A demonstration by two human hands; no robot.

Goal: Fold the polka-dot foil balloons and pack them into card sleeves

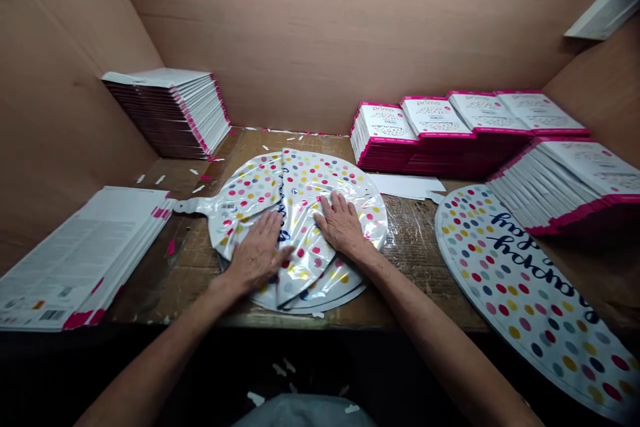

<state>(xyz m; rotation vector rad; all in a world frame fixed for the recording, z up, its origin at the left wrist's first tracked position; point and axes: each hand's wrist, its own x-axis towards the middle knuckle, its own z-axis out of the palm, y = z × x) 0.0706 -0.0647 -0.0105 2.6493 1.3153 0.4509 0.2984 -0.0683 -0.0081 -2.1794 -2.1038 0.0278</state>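
A round white foil balloon (pixel 310 177) with coloured dots lies on the table in front of me, partly folded over itself. Its narrow tail (pixel 193 205) points left. My left hand (pixel 256 250) rests flat on the left part of the foil, fingers extended, beside the crease and some dark blue lettering. On the right part, my right hand (pixel 343 223) lies palm down with its fingers spread. Neither hand grips anything. Under the folded layer, more foil edges show toward the table's front.
Stacked pink-edged packets stand at the back left (pixel 165 107), back right (pixel 385 127) and right (pixel 575 177). Flat printed sleeves (pixel 90 247) lie at left. More dotted balloons (pixel 510 273) overhang the front edge at right. White paper strips (pixel 405 185) and cardboard walls (pixel 320 33) are behind.
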